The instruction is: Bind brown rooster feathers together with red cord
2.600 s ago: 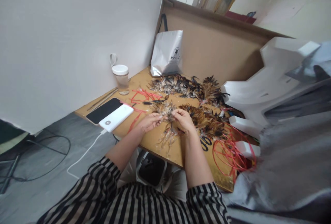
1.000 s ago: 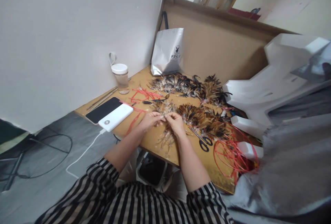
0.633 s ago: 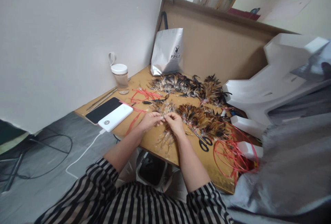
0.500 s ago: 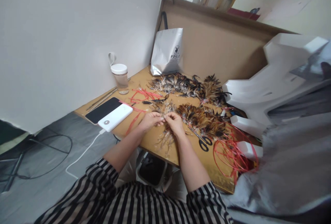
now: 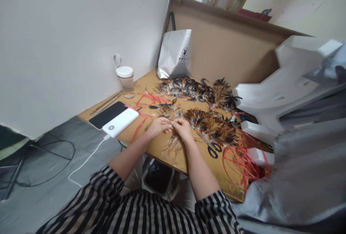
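Observation:
Over the near part of the wooden table (image 5: 213, 176), my left hand (image 5: 158, 127) and my right hand (image 5: 183, 129) meet fingertip to fingertip. Both are closed in a pinch; whatever small thing is between the fingers is too small to make out. Wispy pale feathers (image 5: 173, 145) lie just under and in front of them. Right of my right hand is a pile of brown feathers (image 5: 212, 124), with black-handled scissors (image 5: 213, 150) beside it. A second, darker row of feathers (image 5: 186, 88) lies farther back. Red plastic strips (image 5: 151, 99) are left of the feathers.
A black phone (image 5: 109, 115) and a white power bank (image 5: 120, 123) with a white cable lie at the left edge, near a lidded bottle (image 5: 127, 82). A silver bag (image 5: 174, 53) stands behind. Tangled red strips (image 5: 240, 162), white foam pieces (image 5: 259, 100) and grey cloth (image 5: 305, 169) fill the right.
My fingers have shifted very slightly while staying pinched together at the same spot. The things on the table have not moved.

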The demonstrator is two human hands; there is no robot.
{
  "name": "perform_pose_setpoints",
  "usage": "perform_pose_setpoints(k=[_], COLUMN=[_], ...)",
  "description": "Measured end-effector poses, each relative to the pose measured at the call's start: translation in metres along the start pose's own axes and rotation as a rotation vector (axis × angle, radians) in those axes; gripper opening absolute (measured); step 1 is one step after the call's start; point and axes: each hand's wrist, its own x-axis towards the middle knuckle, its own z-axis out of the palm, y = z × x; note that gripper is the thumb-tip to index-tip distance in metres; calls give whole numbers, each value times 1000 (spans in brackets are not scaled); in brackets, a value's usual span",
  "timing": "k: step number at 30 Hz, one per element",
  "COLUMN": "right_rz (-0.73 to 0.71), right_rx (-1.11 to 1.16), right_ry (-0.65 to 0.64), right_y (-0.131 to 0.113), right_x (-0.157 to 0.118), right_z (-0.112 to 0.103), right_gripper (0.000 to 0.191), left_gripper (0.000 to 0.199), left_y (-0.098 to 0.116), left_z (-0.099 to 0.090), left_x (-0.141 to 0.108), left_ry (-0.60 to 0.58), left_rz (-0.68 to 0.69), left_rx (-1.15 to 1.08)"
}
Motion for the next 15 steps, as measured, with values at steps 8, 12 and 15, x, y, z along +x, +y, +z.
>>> perform_pose_setpoints(k=[8,12,15], right_rz=[-101,-166,-197], right_rx=[-295,-673,-952], right_ry=[90,-4,-46], right_y=[-3,-3,-5], right_x=[4,3,0], right_z=[-21,-34,-32], right_gripper=[25,18,15], left_gripper=[23,23,23], left_y=[3,5,6], left_z=[-6,-14,-17], left_x=[0,3,4], left_ry=[164,289,335], left_rz=[23,45,55], left_rx=[-109,-370,-482])
